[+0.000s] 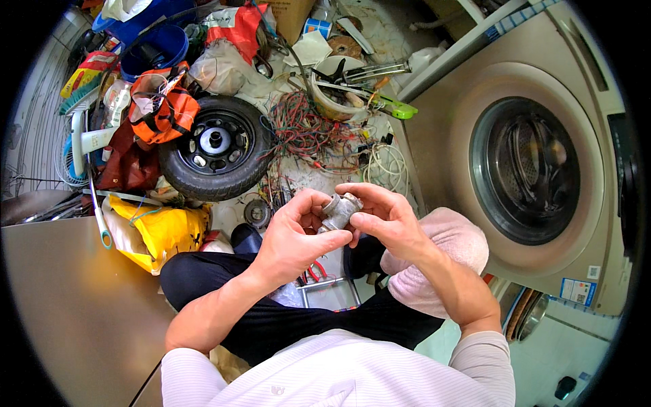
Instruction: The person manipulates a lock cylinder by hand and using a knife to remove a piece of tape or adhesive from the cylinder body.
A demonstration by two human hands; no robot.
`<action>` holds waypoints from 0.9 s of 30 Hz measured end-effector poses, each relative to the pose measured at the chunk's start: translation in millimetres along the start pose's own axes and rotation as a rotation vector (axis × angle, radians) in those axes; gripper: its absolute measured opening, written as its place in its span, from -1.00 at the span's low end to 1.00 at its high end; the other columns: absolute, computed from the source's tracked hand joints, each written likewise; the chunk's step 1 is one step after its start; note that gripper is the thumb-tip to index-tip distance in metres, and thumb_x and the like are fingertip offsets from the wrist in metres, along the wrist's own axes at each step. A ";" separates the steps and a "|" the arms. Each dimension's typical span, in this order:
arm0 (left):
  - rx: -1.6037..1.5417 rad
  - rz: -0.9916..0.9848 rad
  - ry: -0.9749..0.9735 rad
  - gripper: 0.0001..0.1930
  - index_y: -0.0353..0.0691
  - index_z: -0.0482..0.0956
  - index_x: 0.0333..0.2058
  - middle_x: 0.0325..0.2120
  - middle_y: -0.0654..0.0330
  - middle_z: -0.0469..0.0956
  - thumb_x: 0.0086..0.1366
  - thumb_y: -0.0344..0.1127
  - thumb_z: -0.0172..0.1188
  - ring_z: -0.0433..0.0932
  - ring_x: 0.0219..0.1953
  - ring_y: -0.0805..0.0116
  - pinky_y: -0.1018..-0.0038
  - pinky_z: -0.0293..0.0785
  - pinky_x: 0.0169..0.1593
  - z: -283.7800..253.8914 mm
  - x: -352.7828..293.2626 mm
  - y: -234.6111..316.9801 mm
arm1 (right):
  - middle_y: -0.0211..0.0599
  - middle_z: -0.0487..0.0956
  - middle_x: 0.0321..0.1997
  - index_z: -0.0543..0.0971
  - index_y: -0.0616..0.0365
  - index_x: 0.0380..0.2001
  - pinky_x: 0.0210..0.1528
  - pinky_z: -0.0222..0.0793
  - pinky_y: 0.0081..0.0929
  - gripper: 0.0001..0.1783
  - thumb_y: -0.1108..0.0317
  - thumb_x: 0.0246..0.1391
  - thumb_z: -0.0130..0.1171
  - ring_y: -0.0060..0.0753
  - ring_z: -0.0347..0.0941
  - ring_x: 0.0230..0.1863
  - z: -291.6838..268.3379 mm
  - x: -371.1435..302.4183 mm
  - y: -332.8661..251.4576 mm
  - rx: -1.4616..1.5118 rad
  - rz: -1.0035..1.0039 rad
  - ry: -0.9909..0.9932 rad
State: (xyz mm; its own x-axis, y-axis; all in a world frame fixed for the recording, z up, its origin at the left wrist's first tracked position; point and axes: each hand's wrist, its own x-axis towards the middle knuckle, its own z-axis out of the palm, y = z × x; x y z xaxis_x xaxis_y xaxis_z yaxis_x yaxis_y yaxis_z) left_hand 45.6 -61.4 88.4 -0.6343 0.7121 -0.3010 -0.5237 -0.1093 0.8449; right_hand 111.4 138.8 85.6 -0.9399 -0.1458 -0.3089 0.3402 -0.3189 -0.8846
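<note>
Between my two hands, over my lap, is a small grey metal pipe fitting with a short side branch and a worn, dull surface. My left hand grips it from the left, the thumb stretched along its lower edge and the fingers curled behind. From the right, my right hand holds it too, index finger over its top end and thumb against its side. The fingers hide parts of the fitting. A pink towel covers my right knee, below my right forearm.
A wheel with a tyre lies ahead on the left, beside tangled wires and a tub of tools. A yellow bag sits by my left knee. The washing machine stands close on my right. Red-handled pliers lie below my hands.
</note>
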 end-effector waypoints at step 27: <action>-0.473 -0.082 -0.183 -0.70 -0.29 0.47 -0.06 -0.08 0.17 0.55 0.23 -0.45 0.24 0.52 0.02 0.35 0.33 0.41 0.14 -20.2 14.7 -38.1 | -0.23 0.53 -0.28 0.57 0.22 -0.02 -0.40 0.47 -0.50 -0.49 0.60 -0.14 0.37 -0.40 0.54 -0.44 11.6 -6.6 -1.0 -0.836 -0.527 0.175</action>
State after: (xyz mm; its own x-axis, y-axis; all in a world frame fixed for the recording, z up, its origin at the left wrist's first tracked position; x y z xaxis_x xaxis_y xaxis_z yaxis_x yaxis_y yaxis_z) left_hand 44.7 -60.8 42.9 -0.4923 0.8367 -0.2399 -0.7944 -0.3192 0.5168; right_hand 117.6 129.2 92.5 -0.9786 -0.0138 0.2052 -0.1878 0.4668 -0.8642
